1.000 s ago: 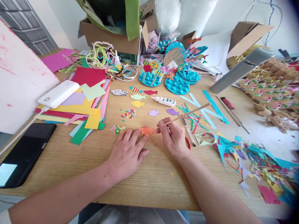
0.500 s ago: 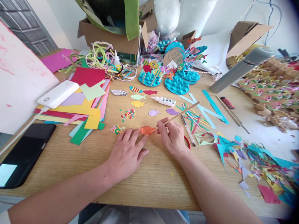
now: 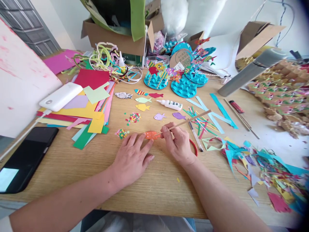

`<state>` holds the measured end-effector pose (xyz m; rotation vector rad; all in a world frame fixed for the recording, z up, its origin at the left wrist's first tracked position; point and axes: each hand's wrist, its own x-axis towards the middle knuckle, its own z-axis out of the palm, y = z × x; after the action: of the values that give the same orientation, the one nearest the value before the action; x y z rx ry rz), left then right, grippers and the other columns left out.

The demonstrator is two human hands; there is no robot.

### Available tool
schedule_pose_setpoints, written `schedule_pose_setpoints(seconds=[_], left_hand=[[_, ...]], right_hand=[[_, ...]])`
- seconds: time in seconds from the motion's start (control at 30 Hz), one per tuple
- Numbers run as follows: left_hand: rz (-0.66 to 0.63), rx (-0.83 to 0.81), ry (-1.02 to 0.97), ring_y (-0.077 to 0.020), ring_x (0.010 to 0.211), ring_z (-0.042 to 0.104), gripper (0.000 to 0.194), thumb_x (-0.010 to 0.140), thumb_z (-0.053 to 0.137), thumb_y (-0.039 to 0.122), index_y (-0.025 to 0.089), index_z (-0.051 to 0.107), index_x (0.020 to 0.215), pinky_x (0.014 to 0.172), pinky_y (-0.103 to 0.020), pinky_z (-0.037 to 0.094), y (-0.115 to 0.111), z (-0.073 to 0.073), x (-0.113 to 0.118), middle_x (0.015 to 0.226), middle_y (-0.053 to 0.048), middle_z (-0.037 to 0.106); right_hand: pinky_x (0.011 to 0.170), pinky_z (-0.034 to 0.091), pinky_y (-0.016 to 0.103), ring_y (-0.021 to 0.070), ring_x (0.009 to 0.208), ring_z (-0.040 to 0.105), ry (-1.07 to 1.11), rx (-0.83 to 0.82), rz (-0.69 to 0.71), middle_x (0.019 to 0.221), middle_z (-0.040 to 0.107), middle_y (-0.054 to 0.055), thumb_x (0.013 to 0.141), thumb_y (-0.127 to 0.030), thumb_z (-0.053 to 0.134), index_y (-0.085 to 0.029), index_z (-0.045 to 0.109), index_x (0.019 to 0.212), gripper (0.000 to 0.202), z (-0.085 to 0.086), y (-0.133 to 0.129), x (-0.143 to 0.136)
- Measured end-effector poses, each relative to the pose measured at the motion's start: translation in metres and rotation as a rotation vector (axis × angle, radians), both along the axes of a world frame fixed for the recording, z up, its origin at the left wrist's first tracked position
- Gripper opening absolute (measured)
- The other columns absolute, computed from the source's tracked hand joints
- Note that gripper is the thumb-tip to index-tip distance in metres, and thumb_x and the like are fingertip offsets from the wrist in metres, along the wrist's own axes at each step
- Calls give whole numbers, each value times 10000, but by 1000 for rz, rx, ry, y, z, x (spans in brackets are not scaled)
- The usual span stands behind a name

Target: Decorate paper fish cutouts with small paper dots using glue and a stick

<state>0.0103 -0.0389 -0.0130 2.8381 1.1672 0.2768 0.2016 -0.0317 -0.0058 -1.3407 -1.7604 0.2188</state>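
An orange paper fish [image 3: 151, 135] with pale dots lies flat on the table between my hands. The spread fingers of my left hand [image 3: 134, 154] rest on the table, fingertips at the fish's left and lower edge. My right hand [image 3: 177, 143] pinches a thin wooden stick [image 3: 190, 120], its tip down on the fish's right part. Just left of the fish is a small pile of round paper dots [image 3: 122, 133], with paper confetti [image 3: 132, 119] above it. Behind are a yellow paper fish [image 3: 142, 107], a light purple one [image 3: 159, 116] and a white glue bottle [image 3: 170, 104].
Coloured paper sheets [image 3: 91, 80], a white power bank [image 3: 60, 96] and a phone [image 3: 24, 158] lie left. Right of my right hand are red scissors handles [image 3: 195, 149], a pen [image 3: 196, 137], paper strips [image 3: 223, 111], scraps [image 3: 270, 170] and a grey bottle [image 3: 251, 72]. Blue egg-tray discs [image 3: 183, 88] stand behind.
The stick has tilted lower in my right hand, its tip shifting slightly left on the orange fish. My left hand stays in place.
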Motion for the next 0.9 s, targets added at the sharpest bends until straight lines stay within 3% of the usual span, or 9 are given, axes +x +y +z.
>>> schedule_pose_setpoints(seconds=[0.27, 0.53, 0.9], left_hand=[[-2, -4, -3, -320, 1224, 430, 435, 972, 430, 423, 213, 545, 1335, 1047, -508, 367, 0, 0, 0, 1366, -120, 506], [0, -22, 2, -316, 1224, 426, 431, 972, 432, 420, 215, 545, 1334, 1046, -504, 369, 0, 2, 0, 1368, -121, 503], [-2, -7, 0, -312, 1214, 434, 428, 971, 432, 427, 218, 552, 1324, 1041, -501, 374, 0, 0, 1, 1359, -119, 508]], right_hand=[[600, 441, 266, 144, 616, 595, -28, -25, 50, 685, 616, 24, 966, -248, 442, -218, 506, 735, 242, -4, 3, 0], [575, 422, 263, 139, 583, 573, 10, 39, -87, 671, 609, 20, 975, -260, 433, -212, 517, 735, 260, 0, 3, 1], [574, 416, 258, 140, 581, 576, -10, 37, -106, 671, 616, 19, 968, -257, 439, -213, 510, 749, 235, -4, 6, 3]])
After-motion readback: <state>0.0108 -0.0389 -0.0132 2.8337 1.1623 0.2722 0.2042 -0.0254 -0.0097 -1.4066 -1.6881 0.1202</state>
